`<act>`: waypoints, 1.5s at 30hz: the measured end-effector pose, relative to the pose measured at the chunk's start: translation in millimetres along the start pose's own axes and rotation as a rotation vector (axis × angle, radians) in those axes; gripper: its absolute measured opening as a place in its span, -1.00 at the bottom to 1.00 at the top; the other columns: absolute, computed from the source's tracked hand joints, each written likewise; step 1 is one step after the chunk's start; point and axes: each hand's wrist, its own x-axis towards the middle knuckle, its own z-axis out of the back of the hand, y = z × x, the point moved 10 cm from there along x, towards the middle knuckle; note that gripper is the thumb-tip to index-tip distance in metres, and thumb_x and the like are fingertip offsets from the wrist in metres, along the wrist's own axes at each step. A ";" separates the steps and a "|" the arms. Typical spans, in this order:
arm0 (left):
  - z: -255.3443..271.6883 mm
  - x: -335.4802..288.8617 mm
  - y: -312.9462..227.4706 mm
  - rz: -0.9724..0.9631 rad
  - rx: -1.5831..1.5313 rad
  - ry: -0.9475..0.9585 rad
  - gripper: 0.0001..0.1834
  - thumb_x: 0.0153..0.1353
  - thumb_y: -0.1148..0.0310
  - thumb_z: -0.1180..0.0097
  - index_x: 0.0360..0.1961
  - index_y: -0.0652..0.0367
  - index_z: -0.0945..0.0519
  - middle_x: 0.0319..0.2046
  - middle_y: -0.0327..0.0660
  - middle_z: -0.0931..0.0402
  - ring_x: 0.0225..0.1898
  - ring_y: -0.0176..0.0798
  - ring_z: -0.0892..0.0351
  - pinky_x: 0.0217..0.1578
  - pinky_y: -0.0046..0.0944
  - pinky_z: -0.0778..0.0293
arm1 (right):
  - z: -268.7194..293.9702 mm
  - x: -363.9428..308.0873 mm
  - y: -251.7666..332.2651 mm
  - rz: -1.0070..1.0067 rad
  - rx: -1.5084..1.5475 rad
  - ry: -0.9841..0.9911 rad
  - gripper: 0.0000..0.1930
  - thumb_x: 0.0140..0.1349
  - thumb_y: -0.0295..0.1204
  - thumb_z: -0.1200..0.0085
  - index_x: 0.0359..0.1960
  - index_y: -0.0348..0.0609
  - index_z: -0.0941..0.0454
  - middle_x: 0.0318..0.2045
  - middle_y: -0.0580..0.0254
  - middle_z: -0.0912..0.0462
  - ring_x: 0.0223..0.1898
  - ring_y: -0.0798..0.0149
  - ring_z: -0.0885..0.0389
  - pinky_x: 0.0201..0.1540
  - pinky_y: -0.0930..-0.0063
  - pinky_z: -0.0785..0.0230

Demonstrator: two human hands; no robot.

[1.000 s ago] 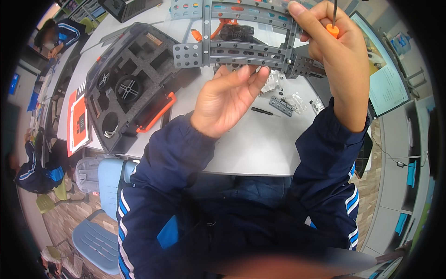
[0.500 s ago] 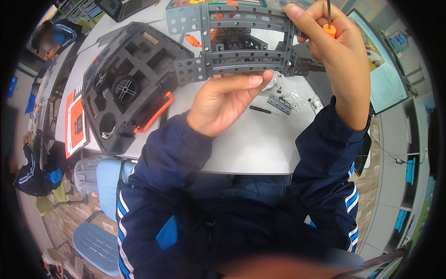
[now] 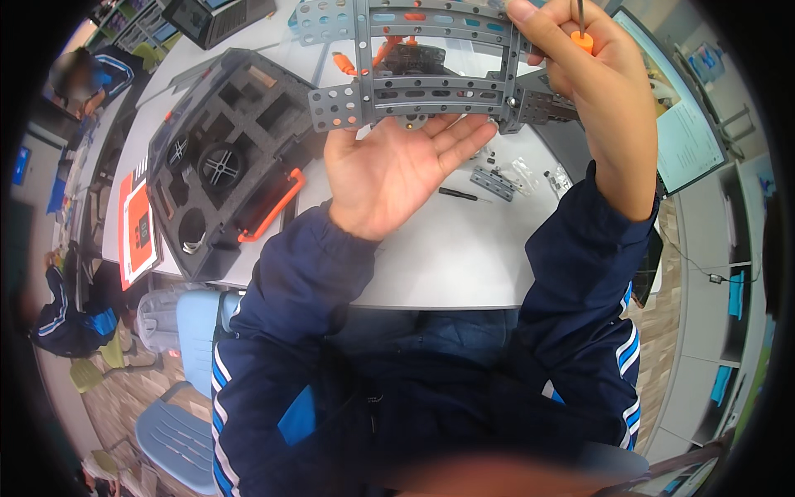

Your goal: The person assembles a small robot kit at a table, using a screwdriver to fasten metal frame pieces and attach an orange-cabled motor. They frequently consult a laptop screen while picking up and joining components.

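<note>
A grey frame of perforated metal beams (image 3: 439, 98) is held up over the table, with curved bars between two uprights. My right hand (image 3: 609, 91) pinches its upper right corner between thumb and fingers. An orange piece with a thin dark shaft (image 3: 582, 41) rises from that same hand; its kind is unclear. My left hand (image 3: 389, 170) is open under the lower bar, palm up and fingers stretched out. Its thumb tip and upper fingers are partly hidden by the frame. Orange connectors (image 3: 344, 64) show behind the frame.
A black foam-lined case (image 3: 265, 170) with wheels and an orange handle lies left. A small black screwdriver (image 3: 458, 194), grey perforated strips (image 3: 492, 183) and small bags (image 3: 522, 176) lie on the white table (image 3: 439, 265). A laptop screen (image 3: 691, 124) stands right; another person (image 3: 103, 79) sits far left.
My left hand has turned palm up and its fingers have opened out beneath the frame. The frame and right hand have shifted slightly up and left.
</note>
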 end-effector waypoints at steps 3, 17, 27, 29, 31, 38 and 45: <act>-0.4 0.0 -0.6 -0.015 0.056 -0.020 0.02 0.13 -0.15 -0.08 0.32 0.44 0.04 0.20 0.21 -0.07 0.32 0.40 -0.02 0.37 0.34 0.01 | 0.5 -0.2 1.0 0.007 -0.037 0.000 -0.85 0.26 -0.43 -0.18 -0.46 -0.12 -0.50 -0.61 0.50 -0.49 -0.64 0.70 -0.24 -0.60 0.80 0.00; 4.0 -9.2 2.0 0.037 0.050 -0.116 -0.24 0.08 0.00 -0.34 0.24 0.07 -0.33 0.20 -0.02 -0.18 0.25 0.01 -0.19 0.11 -0.05 -0.54 | -7.8 -5.4 -2.3 -0.027 0.005 0.030 -0.81 0.24 -0.45 -0.20 -0.48 -0.14 -0.45 -0.59 0.49 -0.47 -0.58 0.66 -0.33 -0.54 0.77 -0.14; -4.7 -14.2 -0.2 -0.023 -0.011 -0.174 -0.34 0.17 0.18 -0.27 0.26 0.05 -0.32 0.25 0.06 -0.18 0.29 0.05 -0.08 -0.23 -0.24 -0.67 | -21.9 -8.5 0.3 -0.036 -0.103 0.134 -0.81 0.22 -0.45 -0.23 -0.46 -0.18 -0.45 -0.58 0.47 -0.48 -0.58 0.65 -0.34 -0.53 0.75 -0.16; -2.3 -18.2 -1.2 -0.049 -0.005 -0.224 -0.42 0.14 0.33 -0.28 0.20 0.07 -0.40 0.23 0.04 -0.23 0.27 0.02 -0.09 -0.33 -0.30 -0.59 | -23.0 -7.8 2.4 0.066 -0.135 0.130 -0.80 0.21 -0.44 -0.24 -0.47 -0.17 -0.44 -0.58 0.48 -0.46 -0.57 0.65 -0.34 -0.53 0.74 -0.17; -6.0 -17.7 -3.4 -0.082 0.036 -0.197 -0.44 0.11 0.38 -0.30 0.16 0.08 -0.44 0.22 0.03 -0.24 0.26 0.00 -0.10 -0.32 -0.31 -0.57 | -26.8 -2.4 3.5 0.158 -0.140 0.180 -0.79 0.20 -0.43 -0.25 -0.47 -0.17 -0.44 -0.58 0.50 -0.44 -0.56 0.65 -0.33 -0.52 0.73 -0.19; -0.4 -18.5 -4.3 -0.081 0.069 -0.274 -0.40 -0.07 0.60 -0.31 0.08 0.07 -0.49 0.09 0.01 -0.32 0.18 -0.08 -0.15 -0.34 -0.34 -0.49 | -18.6 -8.2 -6.1 0.067 -0.081 0.285 -0.77 0.20 -0.42 -0.25 -0.50 -0.18 -0.42 -0.60 0.50 -0.40 -0.52 0.64 -0.30 -0.50 0.69 -0.18; -11.5 -11.4 8.9 0.038 0.039 -0.174 -0.38 -0.10 0.61 -0.25 0.09 0.05 -0.50 0.08 -0.11 -0.43 0.14 -0.07 -0.30 -0.24 -0.31 -0.44 | -2.6 -17.4 19.0 0.500 -0.294 0.049 -0.69 0.07 -0.25 -0.32 -0.48 -0.24 -0.50 -0.63 0.19 -0.49 -0.58 0.36 -0.46 -0.51 0.49 -0.25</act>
